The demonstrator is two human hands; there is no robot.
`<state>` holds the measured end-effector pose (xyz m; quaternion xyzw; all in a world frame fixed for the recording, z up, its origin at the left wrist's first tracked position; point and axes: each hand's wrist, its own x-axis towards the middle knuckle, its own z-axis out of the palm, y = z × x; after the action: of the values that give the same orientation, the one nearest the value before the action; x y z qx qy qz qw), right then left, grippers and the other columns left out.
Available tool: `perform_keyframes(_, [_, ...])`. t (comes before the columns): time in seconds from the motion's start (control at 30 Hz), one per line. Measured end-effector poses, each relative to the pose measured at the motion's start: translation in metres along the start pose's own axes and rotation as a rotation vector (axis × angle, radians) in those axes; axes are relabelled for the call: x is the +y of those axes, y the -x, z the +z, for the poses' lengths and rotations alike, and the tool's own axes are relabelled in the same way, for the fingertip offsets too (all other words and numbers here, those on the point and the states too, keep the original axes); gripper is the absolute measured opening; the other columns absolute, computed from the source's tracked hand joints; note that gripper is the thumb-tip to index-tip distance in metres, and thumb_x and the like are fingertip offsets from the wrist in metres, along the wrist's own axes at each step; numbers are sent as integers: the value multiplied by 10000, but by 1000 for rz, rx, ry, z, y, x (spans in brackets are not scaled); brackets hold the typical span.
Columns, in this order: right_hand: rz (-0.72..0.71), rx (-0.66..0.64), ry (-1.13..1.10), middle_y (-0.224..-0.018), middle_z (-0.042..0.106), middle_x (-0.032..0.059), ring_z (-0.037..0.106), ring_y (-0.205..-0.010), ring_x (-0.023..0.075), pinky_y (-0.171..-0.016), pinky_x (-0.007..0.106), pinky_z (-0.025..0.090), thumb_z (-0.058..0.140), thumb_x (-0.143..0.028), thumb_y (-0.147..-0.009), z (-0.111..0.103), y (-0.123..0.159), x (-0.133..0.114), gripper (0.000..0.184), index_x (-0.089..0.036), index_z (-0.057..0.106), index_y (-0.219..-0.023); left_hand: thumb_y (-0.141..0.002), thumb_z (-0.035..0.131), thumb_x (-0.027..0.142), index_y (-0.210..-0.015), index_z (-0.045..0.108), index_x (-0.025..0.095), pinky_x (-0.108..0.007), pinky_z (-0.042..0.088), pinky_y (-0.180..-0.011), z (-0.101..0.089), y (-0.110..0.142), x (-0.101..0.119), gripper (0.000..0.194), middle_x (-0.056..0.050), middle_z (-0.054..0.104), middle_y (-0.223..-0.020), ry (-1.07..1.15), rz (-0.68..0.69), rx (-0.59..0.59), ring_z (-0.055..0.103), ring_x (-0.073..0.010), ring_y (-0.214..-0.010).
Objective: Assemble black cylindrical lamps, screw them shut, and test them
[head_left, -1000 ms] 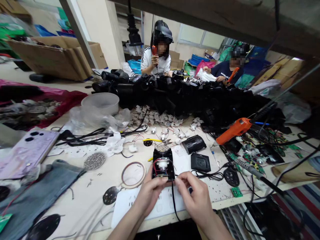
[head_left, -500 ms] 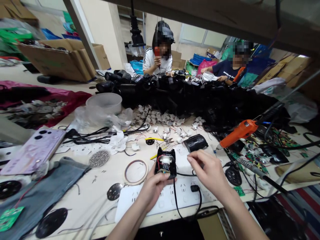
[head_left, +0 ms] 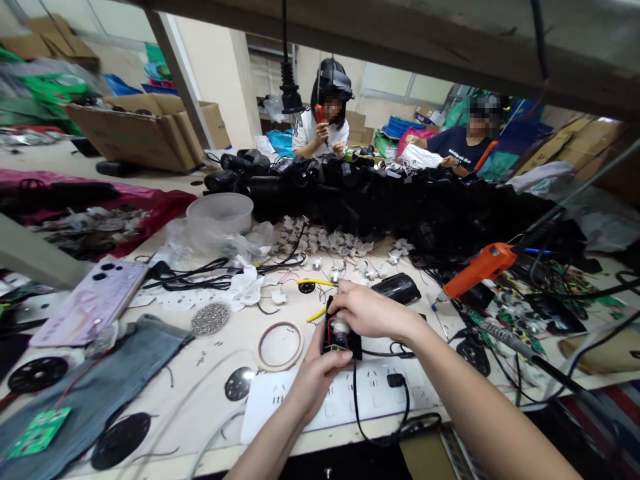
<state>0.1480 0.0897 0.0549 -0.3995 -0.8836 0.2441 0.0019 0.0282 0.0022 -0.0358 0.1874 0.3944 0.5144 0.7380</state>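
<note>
My left hand is closed around a black plastic housing that lies face up above the power strip. Inside the housing sit a white and silver motor part, red wires and a small circuit board. Over its top end my right hand reaches in with fingers bent together; their tips and anything in them are hidden. A black cable hangs from the lower end. Just beyond my right hand lies a black curved cover. Yellow-handled pliers lie behind the housing, partly covered by my hand.
A white power strip runs along the front edge. To the left are a tape roll, a dish of screws and a phone. An orange electric screwdriver hangs at right, near a soldering iron. Two people work opposite.
My right hand has moved left from beside the housing onto its top end. My left hand still holds the housing. The view has shifted slightly.
</note>
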Motion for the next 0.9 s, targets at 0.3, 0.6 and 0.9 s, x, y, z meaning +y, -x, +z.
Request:
perform_keyframes(0.3, [1,-30,-85,-936,548,50,548,-847,180,-765,278,425,619,-159,-837,2,3,9,201,-173,697,-1021,-582,700,132,-1284,506,229,-368,512,-799,-1,0,-2,735,-86,611,-1184,-24,14,-1,554,-271,-1041])
perform_keyframes(0.6, [-18,35,-109,-929,522,32,510,-832,156,-739,253,397,615,-31,-761,6,3,8,177,-160,644,-879,-583,705,114,-1249,541,223,-340,498,-790,-7,-2,-5,695,-71,629,-1149,-41,18,-37,547,-259,-1025])
perform_keyframes(0.9, [-109,122,-137,-873,494,4,496,-809,143,-712,241,388,572,19,-751,6,11,6,229,-181,622,-850,-663,625,116,-1223,587,213,-402,530,-778,-10,-1,2,569,-77,655,-1091,179,-14,-144,599,-245,-930])
